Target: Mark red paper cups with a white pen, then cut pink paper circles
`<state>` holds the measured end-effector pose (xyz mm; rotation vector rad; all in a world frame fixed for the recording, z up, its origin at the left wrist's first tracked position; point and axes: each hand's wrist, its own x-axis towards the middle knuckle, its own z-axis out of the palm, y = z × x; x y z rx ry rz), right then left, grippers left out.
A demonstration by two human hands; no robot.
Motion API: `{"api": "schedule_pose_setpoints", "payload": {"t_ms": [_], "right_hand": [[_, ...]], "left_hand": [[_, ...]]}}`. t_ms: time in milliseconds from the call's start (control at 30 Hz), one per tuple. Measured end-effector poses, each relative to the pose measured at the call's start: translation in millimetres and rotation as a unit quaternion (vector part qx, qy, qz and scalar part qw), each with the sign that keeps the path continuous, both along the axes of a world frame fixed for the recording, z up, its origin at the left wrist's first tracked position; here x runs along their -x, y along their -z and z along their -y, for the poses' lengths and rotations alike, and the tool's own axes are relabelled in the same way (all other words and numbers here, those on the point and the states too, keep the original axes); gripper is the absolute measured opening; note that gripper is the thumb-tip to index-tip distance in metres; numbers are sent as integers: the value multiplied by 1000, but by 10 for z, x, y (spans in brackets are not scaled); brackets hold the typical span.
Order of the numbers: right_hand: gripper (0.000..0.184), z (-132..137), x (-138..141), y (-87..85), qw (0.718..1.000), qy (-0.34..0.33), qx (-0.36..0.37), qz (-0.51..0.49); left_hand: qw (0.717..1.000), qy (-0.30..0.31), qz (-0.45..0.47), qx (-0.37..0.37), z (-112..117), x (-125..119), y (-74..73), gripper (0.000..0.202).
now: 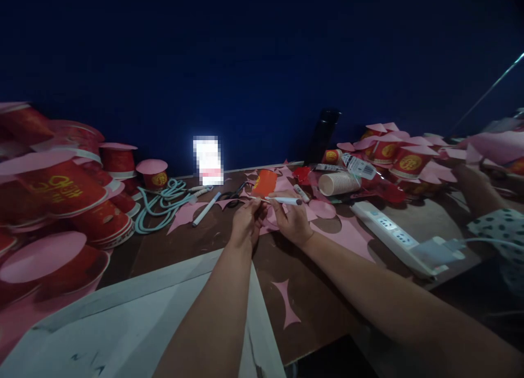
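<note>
A coiled teal cable (155, 229) lies near 1 lit screen (208, 161).

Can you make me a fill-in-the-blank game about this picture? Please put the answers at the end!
1. The right hand holds a marker whose barrel is mostly ____.
2. The paper scraps are coloured ____.
3. The stack of nested paper cups is lying on its ____.
4. The power strip is on the ____ side of the picture.

Missing words: white; pink; side; right.

Orange-red cup (264, 183), white marker (286, 201), pink scraps (287, 305), teal cable (152, 225); pale sleeve (497, 228) (dark-spotted).
</note>
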<state>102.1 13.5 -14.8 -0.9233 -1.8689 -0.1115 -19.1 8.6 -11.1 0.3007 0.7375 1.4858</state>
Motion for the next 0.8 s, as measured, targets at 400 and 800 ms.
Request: {"api": "schedule_pose_setpoints", "payload": {"t_ms": [400,800], "right_hand": [[15,-5,0,-15,1000,4,-3,-10],[12,-6,-7,-17,1000,-2,-12,-6]], "left_hand": [[1000,3,-17,16,14,1,-27,3],[1000,-2,-21,20,-3,0,-6,5]]}}
